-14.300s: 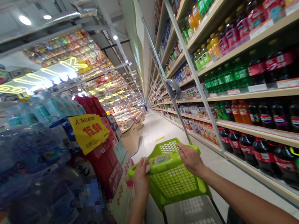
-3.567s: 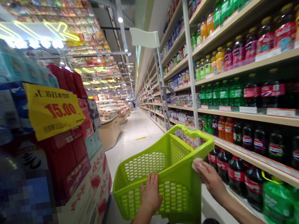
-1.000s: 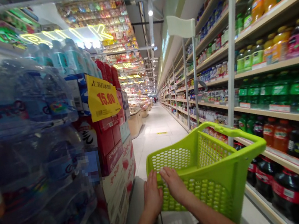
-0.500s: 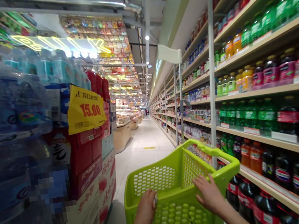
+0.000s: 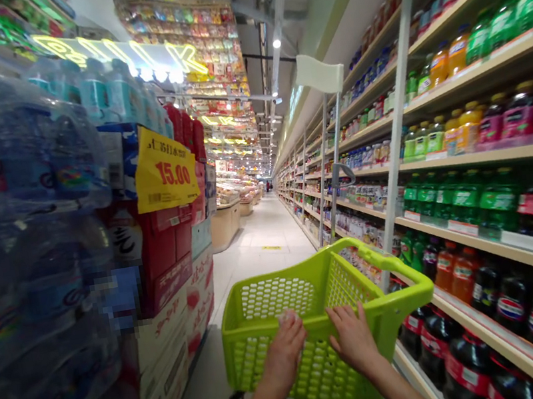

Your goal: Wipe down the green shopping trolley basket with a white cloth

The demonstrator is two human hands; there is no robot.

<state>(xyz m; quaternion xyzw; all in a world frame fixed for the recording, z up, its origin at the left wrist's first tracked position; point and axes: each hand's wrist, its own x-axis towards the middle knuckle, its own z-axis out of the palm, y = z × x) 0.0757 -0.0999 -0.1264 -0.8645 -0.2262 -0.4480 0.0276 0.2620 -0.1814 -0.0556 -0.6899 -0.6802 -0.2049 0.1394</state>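
Note:
A lime-green plastic shopping cart (image 5: 264, 361) with honeycomb holes is in front of me, turned so that a long side faces me. My left hand (image 5: 284, 352) is closed at this side's upper rim, and a small whitish thing that I cannot make out shows at its fingers. Further right, my right hand (image 5: 353, 337) hooks its fingers over the same rim, its thumb on the outside. The cart's handle (image 5: 404, 272) rises at the right end, free of both hands. In the visible part of the basket I see no goods.
Tall shelves of soda bottles (image 5: 468, 198) line the right side, close to the cart. Shrink-wrapped bottle packs (image 5: 48, 261) and stacked drink cartons (image 5: 172, 309) border the left, under a yellow price sign (image 5: 166, 171). A pale tiled aisle (image 5: 254, 248) runs ahead.
The cart now sits a little further right and lower in view. My left hand has moved right and up along the rim, closer to my right hand. My view has tilted downward slightly.

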